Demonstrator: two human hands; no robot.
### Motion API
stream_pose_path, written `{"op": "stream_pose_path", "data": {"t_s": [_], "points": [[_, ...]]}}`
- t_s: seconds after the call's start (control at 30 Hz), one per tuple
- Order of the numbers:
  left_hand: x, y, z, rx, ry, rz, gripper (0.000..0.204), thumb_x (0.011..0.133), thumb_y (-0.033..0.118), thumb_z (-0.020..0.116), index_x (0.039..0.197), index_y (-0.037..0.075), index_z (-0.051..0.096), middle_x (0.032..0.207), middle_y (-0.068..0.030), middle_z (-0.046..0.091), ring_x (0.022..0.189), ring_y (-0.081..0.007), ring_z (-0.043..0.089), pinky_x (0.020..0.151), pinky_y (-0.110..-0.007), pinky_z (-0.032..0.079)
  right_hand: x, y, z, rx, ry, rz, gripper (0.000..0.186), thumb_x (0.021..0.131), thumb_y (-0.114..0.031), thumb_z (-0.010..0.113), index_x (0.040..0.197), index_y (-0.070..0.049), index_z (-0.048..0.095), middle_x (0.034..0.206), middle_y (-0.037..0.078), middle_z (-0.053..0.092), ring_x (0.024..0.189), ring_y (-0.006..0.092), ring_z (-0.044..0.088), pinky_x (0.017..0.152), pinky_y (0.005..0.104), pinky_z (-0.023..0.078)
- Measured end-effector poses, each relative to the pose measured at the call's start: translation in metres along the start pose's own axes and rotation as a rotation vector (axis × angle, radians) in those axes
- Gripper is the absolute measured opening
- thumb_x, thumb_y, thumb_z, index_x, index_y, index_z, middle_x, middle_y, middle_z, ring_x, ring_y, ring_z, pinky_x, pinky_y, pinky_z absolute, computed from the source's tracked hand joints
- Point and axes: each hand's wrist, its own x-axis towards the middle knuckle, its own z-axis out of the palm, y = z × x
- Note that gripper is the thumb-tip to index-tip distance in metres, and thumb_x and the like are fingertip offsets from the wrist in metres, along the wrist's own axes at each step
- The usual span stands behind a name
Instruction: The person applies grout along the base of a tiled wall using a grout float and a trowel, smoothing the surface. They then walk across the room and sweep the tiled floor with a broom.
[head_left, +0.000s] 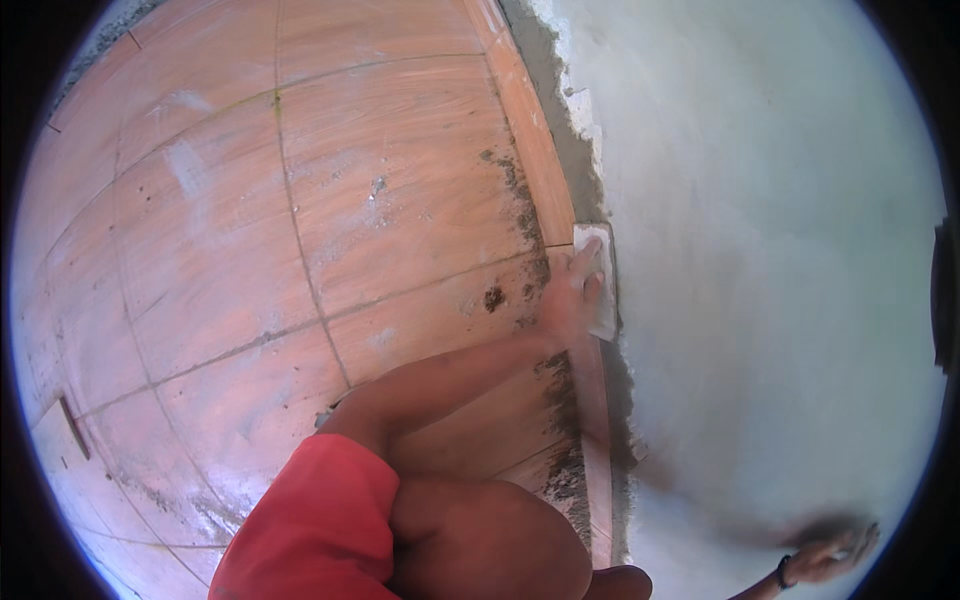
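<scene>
My left hand [572, 300] grips a whitish flat rectangular block [604, 318], its exact kind unclear. An index finger lies along its face. The block rests against the grey mortar band [618, 400] at the foot of the wall, beside the joint between two skirting tiles [541, 165]. Off at the lower right, my right hand [828, 558], with a black band on the wrist, is held out near the wall [780, 250]. Its fingers are apart and slightly blurred, and nothing shows in them.
Wood-toned floor tiles [400, 210] with dark joints spread to the left. Crumbs of dark mortar [494, 298] lie along the skirting. A loose tile piece [62, 430] sits at the far left. My bent knee [490, 540] and red clothing [310, 520] fill the lower middle.
</scene>
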Motion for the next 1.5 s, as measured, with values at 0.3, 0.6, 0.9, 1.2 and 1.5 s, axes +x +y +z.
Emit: {"op": "stream_pose_path", "data": {"t_s": [0.3,0.6,0.9,1.2,1.5], "points": [[0.021,-0.015,0.012,-0.036,0.180,0.181,0.043,0.091,0.015,0.044,0.134,0.013,0.038,0.106,-0.0203,0.045,0.095,-0.0367,0.052,0.083,-0.040,0.044,-0.005,-0.019,0.016,-0.350,-0.131,-0.031,0.030,0.092,-0.021,0.044,0.105,-0.003,0.063,0.122,0.017,0.050,0.117,0.0288,0.045,0.093,0.0399,0.040],[0.017,-0.022,0.007,-0.102,0.250,0.159,0.043,0.087,0.009,0.047,0.130,0.012,0.043,0.101,-0.0191,0.048,0.092,-0.0361,0.053,0.078,-0.039,0.045,-0.009,-0.010,0.020,-0.364,-0.156,-0.195,0.035,0.093,-0.024,0.042,0.114,0.002,0.051,0.123,0.021,0.047,0.114,0.0362,0.045,0.094,0.0505,0.037],[0.027,-0.026,-0.009,-0.081,0.101,0.127,0.041,0.086,0.010,0.051,0.127,0.012,0.047,0.096,-0.0187,0.046,0.081,-0.0367,0.055,0.071,-0.040,0.046,-0.020,-0.003,0.016,-0.355,-0.173,-0.078,0.035,0.093,-0.024,0.041,0.112,0.002,0.055,0.126,0.020,0.045,0.118,0.0335,0.042,0.095,0.0461,0.036],[0.079,-0.007,-0.031,-0.086,0.175,0.099,0.043,0.088,0.010,0.048,0.130,0.010,0.044,0.101,-0.0209,0.047,0.091,-0.0355,0.054,0.080,-0.038,0.045,-0.043,0.027,0.004,-0.406,-0.227,-0.083,0.040,0.094,-0.026,0.039,0.118,0.004,0.048,0.128,0.024,0.042,0.121,0.0374,0.037,0.096,0.0517,0.033],[0.090,-0.008,-0.039,-0.117,0.215,0.116,0.042,0.088,0.009,0.046,0.130,0.012,0.043,0.107,-0.0247,0.046,0.098,-0.0375,0.054,0.085,-0.041,0.045,-0.047,0.032,0.008,-0.438,-0.231,-0.025,0.042,0.095,-0.025,0.039,0.121,0.008,0.044,0.128,0.027,0.040,0.121,0.0415,0.037,0.098,0.0562,0.030]]}}
